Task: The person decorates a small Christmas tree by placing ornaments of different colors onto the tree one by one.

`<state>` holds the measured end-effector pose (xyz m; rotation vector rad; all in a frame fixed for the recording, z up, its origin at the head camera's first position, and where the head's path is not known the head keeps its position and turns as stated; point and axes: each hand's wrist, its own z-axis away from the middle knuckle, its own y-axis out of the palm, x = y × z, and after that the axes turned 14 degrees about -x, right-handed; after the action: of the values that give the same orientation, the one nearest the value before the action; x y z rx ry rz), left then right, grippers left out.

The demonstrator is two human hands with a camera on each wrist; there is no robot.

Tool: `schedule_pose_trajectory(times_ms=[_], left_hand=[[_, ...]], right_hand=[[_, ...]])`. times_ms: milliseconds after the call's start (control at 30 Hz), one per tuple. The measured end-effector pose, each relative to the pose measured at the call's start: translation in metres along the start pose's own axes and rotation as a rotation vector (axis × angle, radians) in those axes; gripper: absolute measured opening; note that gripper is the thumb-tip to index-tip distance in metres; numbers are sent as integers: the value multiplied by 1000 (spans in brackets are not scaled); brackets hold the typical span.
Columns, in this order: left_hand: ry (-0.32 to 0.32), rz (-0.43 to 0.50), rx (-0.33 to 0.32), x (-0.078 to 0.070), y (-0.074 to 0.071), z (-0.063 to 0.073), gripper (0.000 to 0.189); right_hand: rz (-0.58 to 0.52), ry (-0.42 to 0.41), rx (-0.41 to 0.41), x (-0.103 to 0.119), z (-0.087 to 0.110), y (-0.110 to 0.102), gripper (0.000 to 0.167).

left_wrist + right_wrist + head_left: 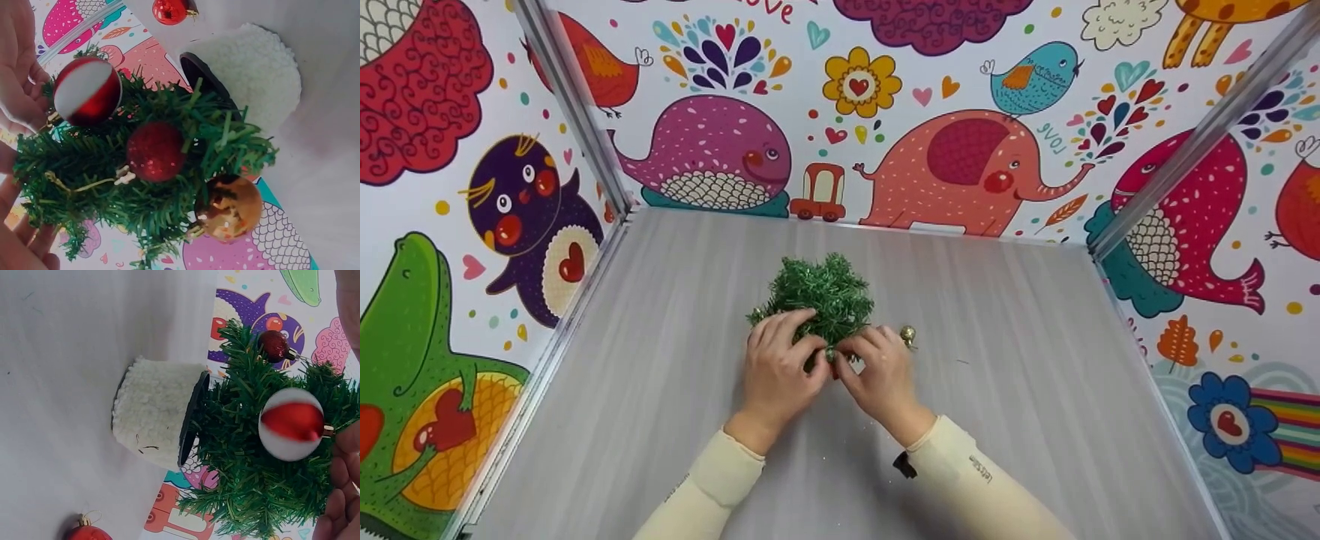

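Observation:
A small artificial Christmas tree (821, 292) stands in a white fleecy pot (154, 410), with both hands at its front. My left hand (784, 367) pinches a green branch tip with thumb and forefinger. My right hand (881, 371) meets it there and pinches the gold cord of a red-and-white ball ornament (292, 424); the exact grip is partly hidden. Elsewhere on the branches are a glittery dark red ball (156, 151) and a shiny gold ball (228, 208). The left wrist view catches both hands only at its left edge.
A loose red ball (89, 533) lies on the grey table (997, 420) near the pot. Just right of my right hand shows a small gold ornament (908, 334). Cartoon-printed panels (960, 172) wall the table at the back and both sides.

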<state>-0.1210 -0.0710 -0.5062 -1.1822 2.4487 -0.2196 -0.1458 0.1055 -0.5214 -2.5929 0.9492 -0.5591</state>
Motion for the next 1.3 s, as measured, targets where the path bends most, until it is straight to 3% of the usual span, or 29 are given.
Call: schedule_pose_trajectory(times_ms=[267,533,800,1300], left_hand=[[66,20,-12,5,-2,-1,3],[64,27,47,6,-7,-2,3],[87,15,38,7,-6,-1,7],[83,8,51,7,-5,1,40]], right_hand=[[4,-30,14,1,2,-1,5],[-51,-44,11,1,3,-4,3],[-64,-31,21,0,4,-7,4],[-72,-33,16,-2,6,-13,15]])
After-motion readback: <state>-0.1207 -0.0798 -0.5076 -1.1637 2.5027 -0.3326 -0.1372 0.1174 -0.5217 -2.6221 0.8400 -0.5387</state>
